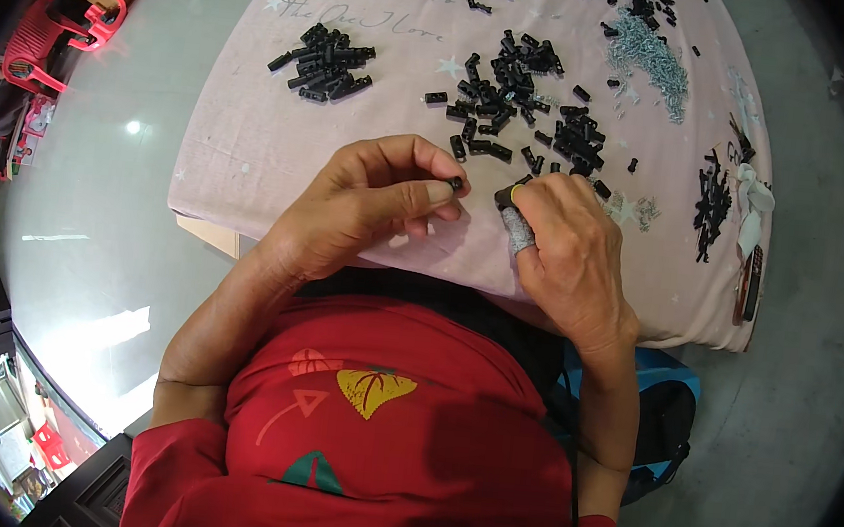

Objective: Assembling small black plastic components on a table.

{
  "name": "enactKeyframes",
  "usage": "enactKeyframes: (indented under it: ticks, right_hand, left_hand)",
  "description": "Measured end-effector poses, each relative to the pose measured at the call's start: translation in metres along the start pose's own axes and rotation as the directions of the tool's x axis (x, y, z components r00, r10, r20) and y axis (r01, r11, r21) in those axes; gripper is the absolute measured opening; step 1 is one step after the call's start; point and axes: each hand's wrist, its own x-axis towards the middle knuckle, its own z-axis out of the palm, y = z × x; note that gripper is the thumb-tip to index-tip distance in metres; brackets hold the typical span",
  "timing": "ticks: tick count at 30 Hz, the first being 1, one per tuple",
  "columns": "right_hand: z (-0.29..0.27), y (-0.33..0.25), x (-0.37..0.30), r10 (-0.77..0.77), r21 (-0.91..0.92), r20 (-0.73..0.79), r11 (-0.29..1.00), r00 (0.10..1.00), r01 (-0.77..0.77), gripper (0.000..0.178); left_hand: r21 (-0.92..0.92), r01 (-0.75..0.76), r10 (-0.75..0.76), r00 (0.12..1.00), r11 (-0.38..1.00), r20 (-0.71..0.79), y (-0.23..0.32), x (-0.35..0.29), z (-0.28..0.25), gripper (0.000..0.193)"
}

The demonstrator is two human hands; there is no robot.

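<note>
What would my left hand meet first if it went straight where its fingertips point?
Probably your right hand, across the gap over the pink cloth, though depth is unclear from this view.

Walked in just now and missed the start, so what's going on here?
Someone in a red top is at a pink-covered table. The left hand pinches a small black part. The right hand is curled nearby, a grey wrap showing on it; whether it grips anything is unclear. Loose black parts and heaped silvery pieces lie beyond.
</note>
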Motion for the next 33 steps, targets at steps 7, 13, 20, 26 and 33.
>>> enactKeyframes:
  ticks: [7,13,20,26,33]
  right_hand:
    - [-0.003,-0.004,-0.001,-0.017,0.188,-0.184,0.981,0.983,0.052,0.028]
    - [-0.003,-0.011,-0.008,-0.024,0.249,-0.256,0.964,0.967,0.09,0.033]
    - [-0.006,-0.01,-0.012,0.043,0.304,-0.187,0.952,0.981,0.016,0.029]
    - [-0.012,-0.009,-0.02,0.16,0.42,-0.197,0.905,0.967,-0.064,0.028]
    - [-0.01,-0.007,-0.025,0.226,0.591,-0.175,0.803,0.958,-0.081,0.025]
  left_hand:
    - [0.065,0.008,-0.011,0.999,0.998,0.047,-0.005,0.001,0.015,0.021]
    - [0.013,-0.027,0.025,0.994,1.0,0.103,-0.012,0.003,0.027,0.024]
    - [-0.014,-0.024,0.025,0.996,1.0,0.083,-0.02,0.004,0.029,0.024]
    - [-0.006,0.046,-0.046,0.996,0.999,0.079,-0.01,0.001,0.027,0.022]
    - [-0.016,0.054,-0.053,0.997,0.998,0.052,-0.014,0.004,0.031,0.022]
